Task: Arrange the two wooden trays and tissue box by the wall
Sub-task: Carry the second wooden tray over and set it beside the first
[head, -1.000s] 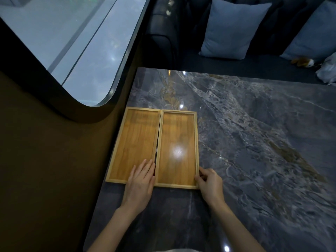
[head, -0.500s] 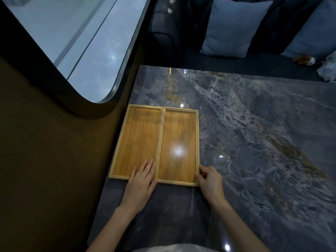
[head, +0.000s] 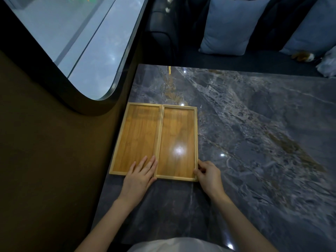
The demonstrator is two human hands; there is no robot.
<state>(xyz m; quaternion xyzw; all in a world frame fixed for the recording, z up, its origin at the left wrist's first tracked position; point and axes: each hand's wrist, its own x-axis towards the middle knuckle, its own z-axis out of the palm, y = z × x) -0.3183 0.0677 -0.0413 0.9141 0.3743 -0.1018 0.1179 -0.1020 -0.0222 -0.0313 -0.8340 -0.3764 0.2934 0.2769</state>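
On the grey marble table, at its left edge beside the brown wall, two shallow wooden trays lie flat and side by side, their long rims touching along the whole length. The left tray sits against the wall; the right tray lies just beside it, with a bright lamp glare on its floor.

The left hand lies flat and open, palm down, across the near rim of the left tray, its fingers stretched onto the tray floor next to the shared rim; its grip is spread wide and closes on nothing. The right hand is at the near right corner of the right tray, its grip curled, thumb and fingertips pinching the outer rim there.

The tissue box is not in view. Beyond the table stands a dark sofa with two pale blue cushions. A curved window is set in the wall above the trays.
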